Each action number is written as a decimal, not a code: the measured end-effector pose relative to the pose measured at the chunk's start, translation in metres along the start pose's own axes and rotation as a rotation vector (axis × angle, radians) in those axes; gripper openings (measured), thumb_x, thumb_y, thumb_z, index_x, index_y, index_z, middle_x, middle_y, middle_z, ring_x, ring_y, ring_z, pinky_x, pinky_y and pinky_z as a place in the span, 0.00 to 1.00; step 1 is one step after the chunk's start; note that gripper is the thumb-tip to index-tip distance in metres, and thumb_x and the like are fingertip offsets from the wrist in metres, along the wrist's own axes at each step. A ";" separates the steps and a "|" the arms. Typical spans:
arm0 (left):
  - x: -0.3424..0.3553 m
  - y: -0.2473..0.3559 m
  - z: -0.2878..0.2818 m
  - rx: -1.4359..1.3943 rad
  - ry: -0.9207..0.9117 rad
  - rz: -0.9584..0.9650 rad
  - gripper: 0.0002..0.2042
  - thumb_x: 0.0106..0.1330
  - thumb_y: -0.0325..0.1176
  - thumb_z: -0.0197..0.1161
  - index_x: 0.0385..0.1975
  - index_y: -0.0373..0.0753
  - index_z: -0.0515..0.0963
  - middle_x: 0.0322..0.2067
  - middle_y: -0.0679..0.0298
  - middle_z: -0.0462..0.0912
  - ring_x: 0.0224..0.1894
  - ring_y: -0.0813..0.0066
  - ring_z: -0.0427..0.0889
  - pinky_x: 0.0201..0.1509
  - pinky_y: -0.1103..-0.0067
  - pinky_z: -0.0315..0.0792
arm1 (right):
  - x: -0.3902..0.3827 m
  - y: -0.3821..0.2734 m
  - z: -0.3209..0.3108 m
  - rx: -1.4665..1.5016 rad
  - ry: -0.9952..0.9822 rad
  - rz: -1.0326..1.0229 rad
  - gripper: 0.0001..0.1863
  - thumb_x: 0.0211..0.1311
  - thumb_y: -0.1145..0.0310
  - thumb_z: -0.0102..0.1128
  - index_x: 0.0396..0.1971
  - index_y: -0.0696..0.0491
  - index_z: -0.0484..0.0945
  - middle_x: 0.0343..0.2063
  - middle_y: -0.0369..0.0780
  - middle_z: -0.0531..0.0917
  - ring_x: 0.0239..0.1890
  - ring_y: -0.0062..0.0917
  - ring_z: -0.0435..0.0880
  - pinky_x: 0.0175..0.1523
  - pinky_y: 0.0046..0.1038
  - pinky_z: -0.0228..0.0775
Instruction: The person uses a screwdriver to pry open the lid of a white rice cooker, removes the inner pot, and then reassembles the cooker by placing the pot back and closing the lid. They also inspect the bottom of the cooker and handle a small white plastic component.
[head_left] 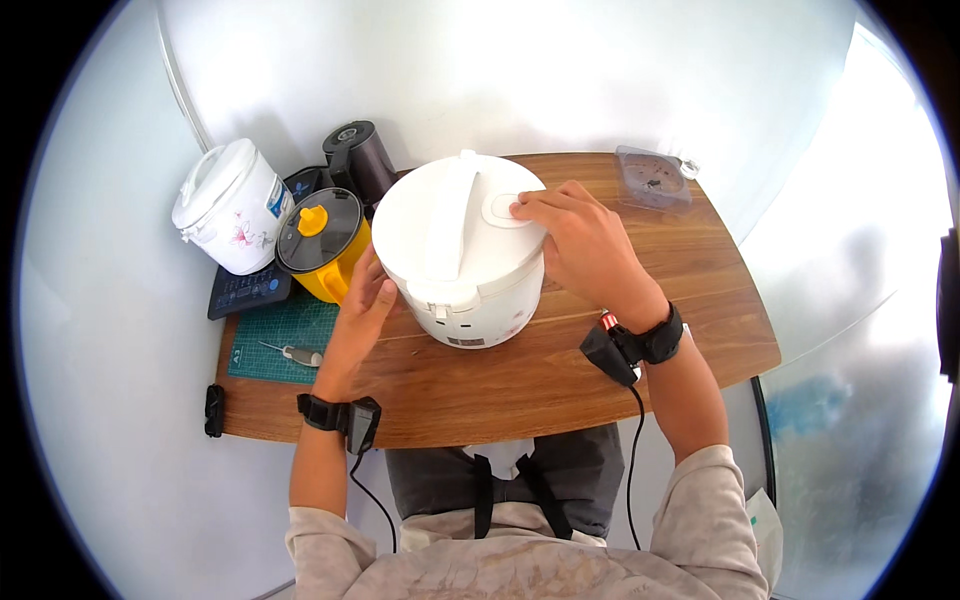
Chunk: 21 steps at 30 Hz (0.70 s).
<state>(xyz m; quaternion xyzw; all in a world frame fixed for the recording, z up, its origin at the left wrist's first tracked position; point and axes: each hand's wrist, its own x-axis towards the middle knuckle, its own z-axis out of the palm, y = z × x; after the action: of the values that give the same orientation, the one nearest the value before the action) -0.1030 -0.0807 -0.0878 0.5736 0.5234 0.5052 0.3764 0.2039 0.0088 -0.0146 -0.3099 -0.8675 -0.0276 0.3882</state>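
A: Start with the hands. What are they on?

B: The right hand [592, 248] has its fingertips bent onto the oval vent piece [503, 209]; pinching or just resting, I can't tell. The left hand [356, 322] is unclenched, fingers lying against the left side of the white rice cooker [480, 268].

A: And the cooker is where?

B: Mid-surface [690, 270], in front of the person, with the yellow pot [336, 270] just beside it on the left.

A: What could go wrong?

B: My guess: a hard sideways tug at the vent piece, set off-centre on a smooth lid [408, 215], might twist the cooker or shove it into that pot, since the left hand seems only lightly braced. Fingertips could slip, too.

A: Which way does it point?

B: It stands upright, front latch [443, 295] toward the person. The body is round, so I see no clear long axis across it; the lid's handle [455, 225] runs from the far side to the near, its near end slightly left.
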 end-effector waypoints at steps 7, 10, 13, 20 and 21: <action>-0.003 -0.002 0.000 -0.032 0.007 -0.006 0.37 0.77 0.50 0.59 0.79 0.46 0.52 0.72 0.51 0.65 0.71 0.60 0.69 0.66 0.67 0.75 | 0.005 0.006 -0.003 0.126 -0.053 0.067 0.16 0.60 0.78 0.58 0.46 0.52 0.87 0.44 0.37 0.89 0.45 0.36 0.81 0.47 0.37 0.81; -0.003 -0.004 0.001 -0.113 -0.021 -0.026 0.39 0.75 0.49 0.63 0.79 0.43 0.52 0.73 0.51 0.63 0.73 0.60 0.67 0.71 0.65 0.70 | 0.011 0.012 -0.003 0.171 -0.106 0.155 0.15 0.66 0.73 0.58 0.50 0.52 0.85 0.48 0.39 0.88 0.48 0.35 0.82 0.52 0.35 0.79; -0.003 -0.021 -0.005 -0.031 -0.022 -0.001 0.41 0.71 0.38 0.69 0.79 0.42 0.51 0.73 0.48 0.62 0.74 0.54 0.65 0.74 0.62 0.66 | -0.004 0.008 -0.004 0.558 -0.008 0.436 0.19 0.69 0.71 0.58 0.58 0.53 0.80 0.54 0.39 0.85 0.53 0.31 0.82 0.55 0.32 0.77; -0.010 -0.036 0.002 -0.099 -0.174 -0.158 0.50 0.60 0.28 0.76 0.79 0.42 0.48 0.77 0.49 0.53 0.78 0.49 0.55 0.79 0.56 0.56 | -0.072 0.064 0.065 0.868 -0.209 0.653 0.39 0.61 0.80 0.61 0.74 0.51 0.62 0.67 0.48 0.74 0.65 0.38 0.77 0.63 0.37 0.74; -0.009 -0.040 0.000 -0.129 -0.172 -0.156 0.51 0.59 0.26 0.77 0.79 0.43 0.48 0.77 0.48 0.53 0.79 0.49 0.55 0.80 0.56 0.55 | -0.074 0.059 0.069 0.828 -0.256 0.618 0.42 0.59 0.80 0.62 0.75 0.51 0.59 0.68 0.47 0.73 0.68 0.38 0.73 0.67 0.38 0.70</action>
<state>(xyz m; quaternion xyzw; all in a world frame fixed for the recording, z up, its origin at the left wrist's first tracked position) -0.1107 -0.0831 -0.1277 0.5472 0.4987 0.4560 0.4939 0.2292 0.0379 -0.1249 -0.3726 -0.7145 0.4707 0.3592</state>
